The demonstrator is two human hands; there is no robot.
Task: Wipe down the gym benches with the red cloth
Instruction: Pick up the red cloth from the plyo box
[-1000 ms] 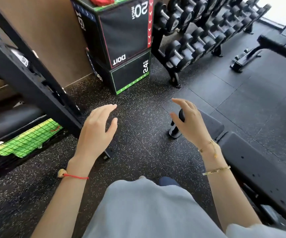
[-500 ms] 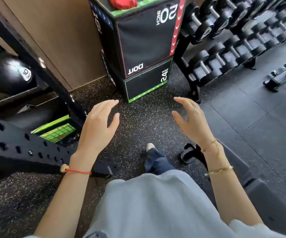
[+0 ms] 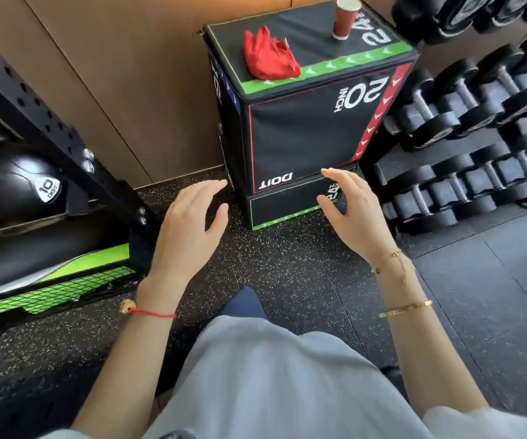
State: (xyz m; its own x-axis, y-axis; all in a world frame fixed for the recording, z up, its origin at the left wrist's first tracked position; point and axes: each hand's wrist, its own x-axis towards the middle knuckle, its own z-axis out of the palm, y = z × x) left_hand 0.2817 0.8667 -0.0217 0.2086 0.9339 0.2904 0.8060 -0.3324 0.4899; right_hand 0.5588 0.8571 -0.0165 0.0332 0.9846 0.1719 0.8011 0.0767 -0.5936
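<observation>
Cloth first: the red cloth (image 3: 268, 60) lies crumpled in a loose heap on top of the black plyo box (image 3: 306, 134), near its front-left edge and partly over the green border strip. A paper cup (image 3: 345, 19) stands upright further back on the same top, well apart from the cloth. No gym bench shows in this view, so wiping has not begun; fetching the cloth looks like the step in hand.

Both hands hang in front of the box, lower than its top. The left hand (image 3: 189, 226) has relaxed, spread fingers and holds nothing; the right hand (image 3: 351, 213) is likewise loose and empty, its fingers lightly bent.

I judge the cloth to be light, soft and floppy, not slippery or fragile. It should bunch easily, so a pinch on the raised peak of the heap, or a scoop of the whole bundle with one hand, would lift it cleanly. Dumbbells (image 3: 464, 103) fill the rack to the right.
</observation>
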